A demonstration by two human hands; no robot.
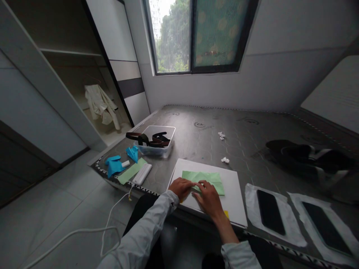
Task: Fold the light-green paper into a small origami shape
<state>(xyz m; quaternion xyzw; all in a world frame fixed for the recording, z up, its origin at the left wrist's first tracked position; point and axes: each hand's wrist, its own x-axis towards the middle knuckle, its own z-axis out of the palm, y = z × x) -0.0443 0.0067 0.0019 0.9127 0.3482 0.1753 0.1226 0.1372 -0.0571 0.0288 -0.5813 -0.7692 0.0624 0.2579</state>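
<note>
A mattress (193, 145) carries everything here, its far edge along the wall under the window (193, 37). Toward its right edge lies a dark thing with straps (303, 158), too blurred to name. The white box (232, 186) lies flat at the middle of the near edge. A clear tub (153, 151) stands by the left edge, behind the near left corner, a dark belt (144, 140) looped in it and over its rim. Right of the box, along the near edge, two white sheets (251, 194) (303, 216) each carry a phone (270, 212) (327, 228).

The green paper (207, 177) lies on the box, its near edge under the hands. The left hand (182, 188) and right hand (209, 198) bend their fingers over that edge, fingertips meeting or almost so; whether either pinches the paper I cannot tell.

Between box and near left corner, a power strip (142, 174) lies beside a green strip (131, 171); its cable drops over the near edge. Two blue pieces (114, 166) (133, 153) lie at that corner, a small white block (125, 163) touching one. Beyond the box sit white wads (225, 160), well short of the far edge.
</note>
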